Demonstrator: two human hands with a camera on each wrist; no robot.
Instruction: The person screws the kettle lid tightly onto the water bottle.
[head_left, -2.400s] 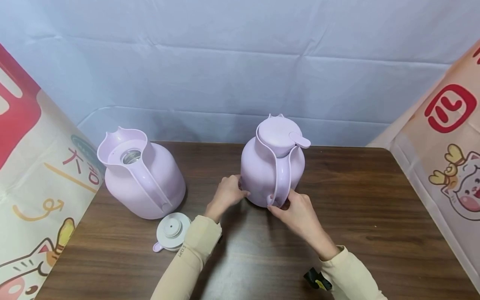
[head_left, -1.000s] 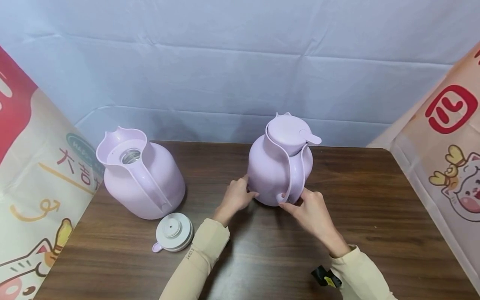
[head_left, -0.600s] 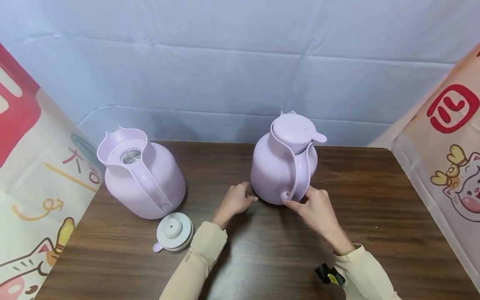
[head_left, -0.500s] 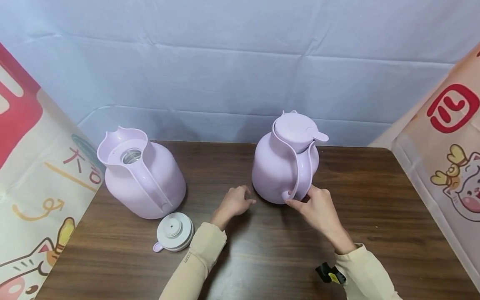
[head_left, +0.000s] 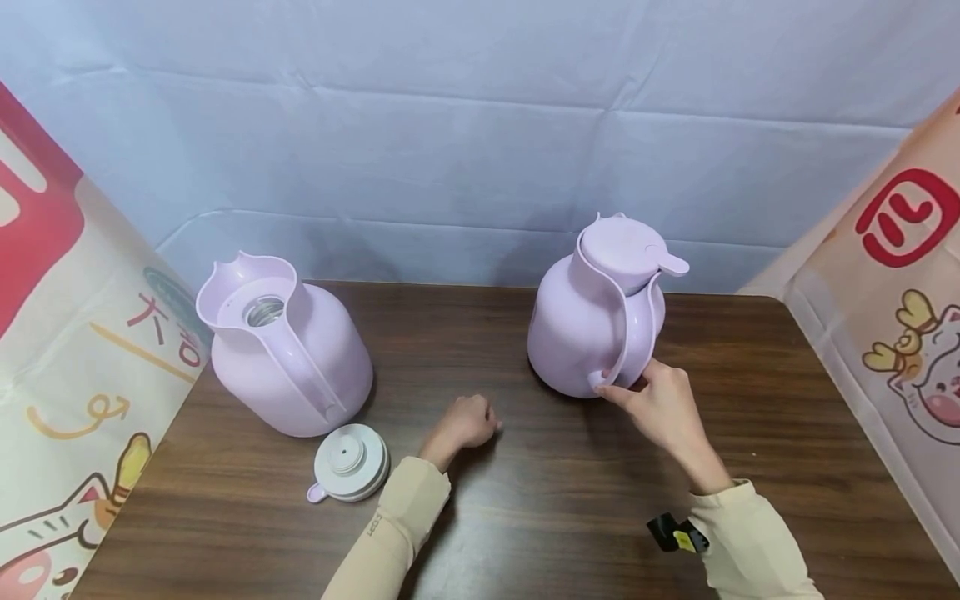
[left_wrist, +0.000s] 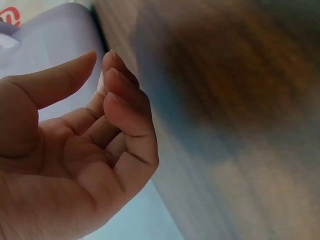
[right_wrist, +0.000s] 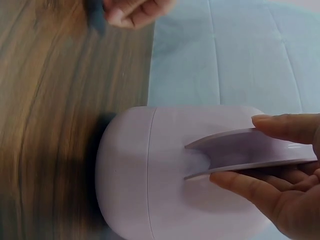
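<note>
My right hand (head_left: 666,407) pinches the lower part of the handle of a lilac thermos jug (head_left: 572,337), whose lid is on with its tab toward me. In the right wrist view, thumb and fingers lie on either side of the curved handle (right_wrist: 240,147). Whether the jug's base touches the table cannot be told. My left hand (head_left: 461,423) is apart from this jug, over the table to its left. Its fingers (left_wrist: 130,112) are loosely curled and hold nothing.
A second lilac thermos jug (head_left: 300,367) stands lidless at the left, its round mouth showing. Its stopper lid (head_left: 351,462) lies upside down in front of it, close to my left sleeve (head_left: 408,508). A pale cloth (head_left: 450,150) hangs behind the wooden table (head_left: 555,517).
The lidded jug has moved to the right and slightly back with my right hand. My left hand has let go of its side, drawn back toward me and curled its fingers.
</note>
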